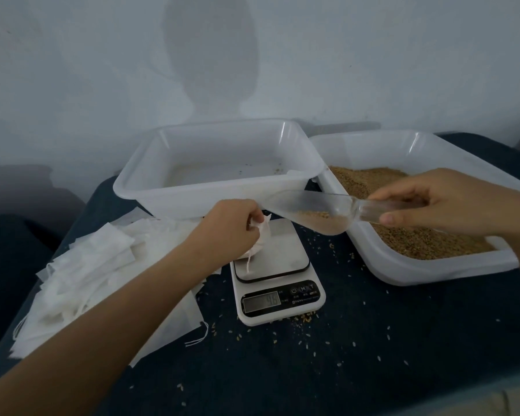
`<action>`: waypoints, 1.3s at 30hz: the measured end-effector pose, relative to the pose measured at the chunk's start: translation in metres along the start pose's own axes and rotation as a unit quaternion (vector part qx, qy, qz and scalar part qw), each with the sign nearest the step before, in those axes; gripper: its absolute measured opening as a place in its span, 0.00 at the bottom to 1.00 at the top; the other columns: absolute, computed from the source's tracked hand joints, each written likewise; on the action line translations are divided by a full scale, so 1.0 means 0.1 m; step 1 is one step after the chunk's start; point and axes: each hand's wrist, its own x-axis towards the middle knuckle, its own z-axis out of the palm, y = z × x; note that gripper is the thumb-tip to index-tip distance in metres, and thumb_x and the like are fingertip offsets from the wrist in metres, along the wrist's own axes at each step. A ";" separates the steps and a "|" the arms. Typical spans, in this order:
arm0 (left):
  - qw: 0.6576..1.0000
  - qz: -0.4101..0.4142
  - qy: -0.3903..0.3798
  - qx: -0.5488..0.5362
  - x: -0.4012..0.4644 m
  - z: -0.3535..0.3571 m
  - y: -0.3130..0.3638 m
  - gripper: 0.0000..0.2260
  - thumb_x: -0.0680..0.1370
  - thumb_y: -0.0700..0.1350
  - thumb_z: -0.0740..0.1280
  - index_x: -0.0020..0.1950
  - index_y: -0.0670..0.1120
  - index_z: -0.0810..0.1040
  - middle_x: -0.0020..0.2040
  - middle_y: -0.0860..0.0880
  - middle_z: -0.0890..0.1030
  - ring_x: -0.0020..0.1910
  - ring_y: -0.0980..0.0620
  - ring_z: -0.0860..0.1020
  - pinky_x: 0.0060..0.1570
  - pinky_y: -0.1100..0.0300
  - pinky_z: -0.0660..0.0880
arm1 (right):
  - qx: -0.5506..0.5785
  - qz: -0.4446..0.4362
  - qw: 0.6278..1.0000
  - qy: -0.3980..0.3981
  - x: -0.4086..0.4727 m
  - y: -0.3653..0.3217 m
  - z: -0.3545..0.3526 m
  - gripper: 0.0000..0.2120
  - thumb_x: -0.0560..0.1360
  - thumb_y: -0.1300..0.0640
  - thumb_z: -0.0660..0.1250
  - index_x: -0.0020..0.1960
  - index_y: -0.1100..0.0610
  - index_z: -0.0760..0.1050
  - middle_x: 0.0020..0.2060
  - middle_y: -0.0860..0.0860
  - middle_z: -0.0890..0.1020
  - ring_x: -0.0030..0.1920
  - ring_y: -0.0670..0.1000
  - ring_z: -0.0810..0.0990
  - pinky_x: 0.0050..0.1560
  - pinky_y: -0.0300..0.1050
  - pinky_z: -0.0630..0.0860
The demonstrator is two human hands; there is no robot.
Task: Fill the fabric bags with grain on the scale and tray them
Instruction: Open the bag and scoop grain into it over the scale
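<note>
The right tub held brown grain across its floor. The middle tub held only a few stray kernels. Left of it lay a heap of flat bags. On the scale sat one bag, its mouth pinched by the left hand. The right hand, fingers curled, gripped a clear scoop with a little grain, just beside the bag.

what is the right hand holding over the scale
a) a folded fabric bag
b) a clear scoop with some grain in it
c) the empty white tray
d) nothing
b: the right hand grips the handle of a clear scoop with a little grain in its bowl, tipped toward the bag on the scale.
</note>
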 end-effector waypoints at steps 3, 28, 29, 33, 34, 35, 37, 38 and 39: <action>1.000 0.005 0.004 -0.024 0.01 -0.03 0.03 0.08 0.74 0.36 0.63 0.48 0.48 0.75 0.43 0.53 0.78 0.39 0.57 0.75 0.38 0.71 0.69 | -0.003 0.001 1.000 -0.023 -0.03 -0.01 0.03 0.18 0.63 0.37 0.66 0.52 0.37 0.80 0.47 0.35 0.83 0.48 0.36 0.81 0.49 0.36 0.73; 0.993 -0.024 0.066 -0.091 -0.10 0.10 0.13 0.07 0.74 0.39 0.65 0.47 0.50 0.70 0.39 0.55 0.78 0.37 0.59 0.75 0.38 0.64 0.73 | -0.138 0.068 0.983 -0.101 0.13 -0.31 0.02 0.12 0.72 0.41 0.66 0.54 0.39 0.80 0.45 0.45 0.84 0.46 0.47 0.82 0.54 0.54 0.78; 0.994 -0.021 0.064 -0.089 -0.11 0.11 0.13 0.07 0.74 0.39 0.65 0.47 0.49 0.70 0.39 0.55 0.78 0.37 0.59 0.75 0.39 0.64 0.73 | -0.145 0.069 0.981 -0.107 0.16 -0.35 0.00 0.13 0.71 0.40 0.65 0.55 0.38 0.80 0.43 0.44 0.84 0.43 0.46 0.82 0.51 0.51 0.78; 0.995 -0.007 0.076 -0.071 -0.12 0.14 0.15 0.06 0.75 0.39 0.64 0.47 0.49 0.71 0.40 0.53 0.77 0.39 0.56 0.75 0.40 0.62 0.74 | -0.172 0.068 0.975 -0.121 0.26 -0.53 -0.06 0.20 0.65 0.37 0.62 0.54 0.38 0.80 0.32 0.36 0.80 0.30 0.38 0.78 0.37 0.40 0.73; 0.994 -0.007 0.082 -0.070 -0.13 0.14 0.15 0.06 0.75 0.39 0.64 0.47 0.49 0.71 0.40 0.53 0.77 0.39 0.56 0.75 0.40 0.62 0.73 | -0.179 0.067 0.974 -0.122 0.29 -0.56 -0.07 0.19 0.65 0.37 0.62 0.54 0.39 0.80 0.31 0.35 0.79 0.28 0.37 0.77 0.36 0.39 0.71; 0.993 -0.007 0.088 -0.073 -0.13 0.14 0.15 0.06 0.75 0.39 0.64 0.47 0.49 0.71 0.40 0.53 0.76 0.39 0.56 0.75 0.39 0.62 0.73 | -0.184 0.066 0.973 -0.121 0.31 -0.58 -0.07 0.19 0.66 0.38 0.63 0.54 0.39 0.80 0.29 0.36 0.79 0.28 0.36 0.76 0.35 0.39 0.70; 0.992 -0.007 0.096 -0.076 -0.14 0.15 0.14 0.06 0.75 0.39 0.64 0.47 0.49 0.71 0.39 0.53 0.76 0.38 0.57 0.75 0.38 0.63 0.73 | -0.190 0.065 0.972 -0.119 0.33 -0.62 -0.09 0.16 0.69 0.40 0.64 0.54 0.40 0.80 0.27 0.38 0.79 0.26 0.37 0.75 0.34 0.38 0.69; 0.992 -0.005 0.100 -0.074 -0.14 0.15 0.14 0.05 0.75 0.39 0.64 0.46 0.49 0.72 0.39 0.53 0.76 0.37 0.57 0.74 0.37 0.64 0.72 | -0.193 0.065 0.972 -0.117 0.34 -0.63 -0.10 0.14 0.70 0.41 0.65 0.54 0.40 0.80 0.27 0.39 0.79 0.25 0.37 0.75 0.33 0.37 0.68; 0.992 -0.001 0.102 -0.068 -0.14 0.15 0.13 0.05 0.75 0.38 0.64 0.46 0.48 0.72 0.38 0.53 0.76 0.37 0.57 0.74 0.36 0.67 0.71 | -0.195 0.065 0.972 -0.116 0.34 -0.64 -0.10 0.12 0.71 0.41 0.66 0.54 0.40 0.80 0.27 0.38 0.79 0.25 0.37 0.75 0.32 0.36 0.67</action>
